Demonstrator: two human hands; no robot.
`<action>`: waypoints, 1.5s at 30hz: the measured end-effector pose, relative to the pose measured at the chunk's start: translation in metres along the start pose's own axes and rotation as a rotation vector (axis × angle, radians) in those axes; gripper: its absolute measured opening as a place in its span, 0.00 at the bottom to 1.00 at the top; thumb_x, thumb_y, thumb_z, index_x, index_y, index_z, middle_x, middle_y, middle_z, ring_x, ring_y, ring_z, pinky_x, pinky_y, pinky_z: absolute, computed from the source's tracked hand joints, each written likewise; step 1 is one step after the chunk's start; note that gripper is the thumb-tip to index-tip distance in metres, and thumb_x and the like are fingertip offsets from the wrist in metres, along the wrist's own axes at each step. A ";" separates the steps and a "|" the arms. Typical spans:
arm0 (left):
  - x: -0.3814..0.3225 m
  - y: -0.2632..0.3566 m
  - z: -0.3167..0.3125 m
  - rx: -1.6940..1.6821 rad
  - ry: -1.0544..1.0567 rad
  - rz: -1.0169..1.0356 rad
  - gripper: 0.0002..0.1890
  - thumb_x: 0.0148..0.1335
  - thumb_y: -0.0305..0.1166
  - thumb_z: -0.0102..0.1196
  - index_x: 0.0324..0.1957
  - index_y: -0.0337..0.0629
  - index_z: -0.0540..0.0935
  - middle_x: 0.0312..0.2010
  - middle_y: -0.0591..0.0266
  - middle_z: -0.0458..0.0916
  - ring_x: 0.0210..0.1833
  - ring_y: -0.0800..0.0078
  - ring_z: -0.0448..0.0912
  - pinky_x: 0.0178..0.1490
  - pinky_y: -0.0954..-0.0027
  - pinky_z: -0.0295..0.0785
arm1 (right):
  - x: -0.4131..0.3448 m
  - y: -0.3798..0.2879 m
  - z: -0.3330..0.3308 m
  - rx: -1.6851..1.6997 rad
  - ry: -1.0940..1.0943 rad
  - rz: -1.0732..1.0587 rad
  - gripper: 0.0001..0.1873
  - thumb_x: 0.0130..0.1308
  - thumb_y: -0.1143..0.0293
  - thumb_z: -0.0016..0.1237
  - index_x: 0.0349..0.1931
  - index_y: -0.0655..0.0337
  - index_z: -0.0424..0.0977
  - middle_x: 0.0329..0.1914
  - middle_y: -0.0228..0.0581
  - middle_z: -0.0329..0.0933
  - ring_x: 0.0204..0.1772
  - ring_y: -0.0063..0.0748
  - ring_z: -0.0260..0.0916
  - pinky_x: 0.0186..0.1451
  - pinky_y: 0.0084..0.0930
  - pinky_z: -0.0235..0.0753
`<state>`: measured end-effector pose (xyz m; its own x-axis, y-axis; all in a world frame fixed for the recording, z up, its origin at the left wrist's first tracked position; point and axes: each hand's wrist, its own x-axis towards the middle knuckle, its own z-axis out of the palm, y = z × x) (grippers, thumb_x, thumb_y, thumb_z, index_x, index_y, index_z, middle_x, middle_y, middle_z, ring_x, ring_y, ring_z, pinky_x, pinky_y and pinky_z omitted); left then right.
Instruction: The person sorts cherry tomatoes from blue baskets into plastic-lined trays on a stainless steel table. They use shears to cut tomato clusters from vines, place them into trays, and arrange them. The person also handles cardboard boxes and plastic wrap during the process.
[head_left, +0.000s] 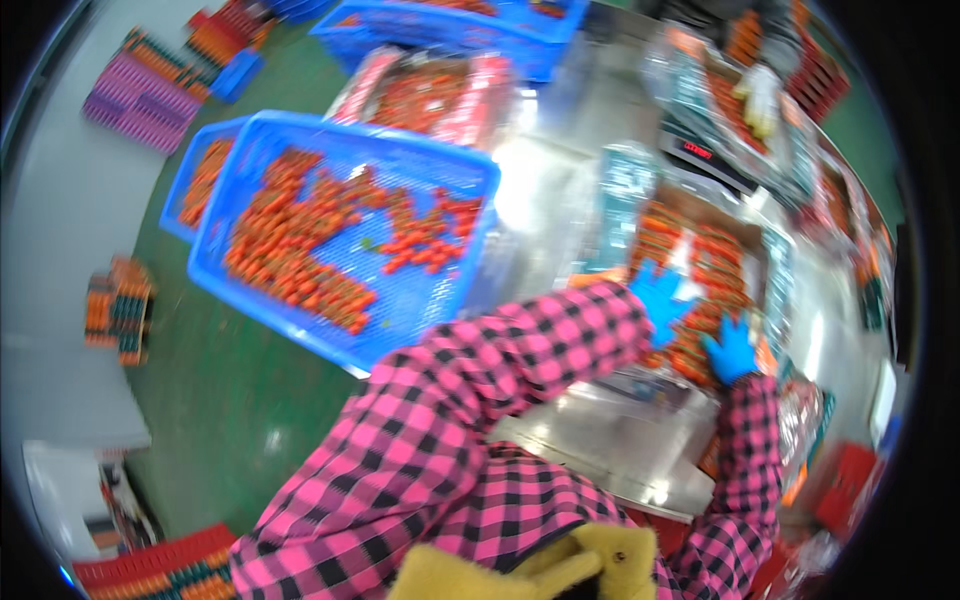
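Both my hands wear blue gloves and lie on vine cherry tomatoes (716, 262) packed in an open cardboard box (754, 262) with plastic film around it. My left hand (660, 300) rests at the box's left part, fingers spread. My right hand (731, 349) is at the near right part, fingers also spread. Whether either one grips a tomato cluster cannot be told. A pale sheet shows between the tomato rows. To the left, a large blue plastic crate (412, 300) holds many loose clusters of red tomatoes (292, 232).
A digital scale (697, 150) with a lit display stands beyond the box. Behind it, a co-worker's gloved hand (759, 101) is over another tomato box. A pink-wrapped tomato box (420, 97) and blue crate (450, 34) are farther back. Steel table (555, 187) lies beneath.
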<state>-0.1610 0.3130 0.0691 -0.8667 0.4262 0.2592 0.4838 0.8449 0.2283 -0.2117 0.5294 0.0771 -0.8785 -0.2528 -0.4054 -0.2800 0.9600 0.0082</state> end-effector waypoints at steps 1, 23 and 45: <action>-0.005 0.005 -0.007 -0.220 -0.204 -0.075 0.34 0.51 0.45 0.47 0.61 0.51 0.58 0.59 0.49 0.59 0.62 0.52 0.56 0.60 0.42 0.46 | 0.000 -0.010 -0.009 -0.024 -0.019 0.047 0.37 0.56 0.48 0.41 0.58 0.67 0.55 0.62 0.66 0.48 0.66 0.60 0.40 0.66 0.46 0.45; -0.378 -0.405 -0.095 -0.221 0.682 -2.035 0.23 0.44 0.43 0.58 0.42 0.43 0.75 0.40 0.51 0.76 0.42 0.59 0.75 0.46 0.61 0.70 | 0.046 -0.572 0.115 0.384 -0.454 -1.267 0.33 0.52 0.51 0.46 0.57 0.57 0.59 0.51 0.54 0.66 0.52 0.50 0.66 0.55 0.39 0.64; -0.374 -0.404 -0.102 -1.438 1.476 -1.103 0.14 0.49 0.25 0.49 0.42 0.39 0.73 0.32 0.62 0.75 0.33 0.70 0.74 0.36 0.70 0.71 | 0.172 -0.582 0.025 1.641 -0.748 -0.464 0.23 0.57 0.67 0.35 0.54 0.65 0.60 0.40 0.48 0.71 0.39 0.38 0.72 0.41 0.36 0.76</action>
<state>-0.0196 -0.2202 -0.0246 -0.4419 -0.8536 -0.2760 0.3824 -0.4575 0.8028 -0.1906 -0.0699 -0.0204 -0.3923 -0.8340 -0.3880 0.5895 0.0958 -0.8021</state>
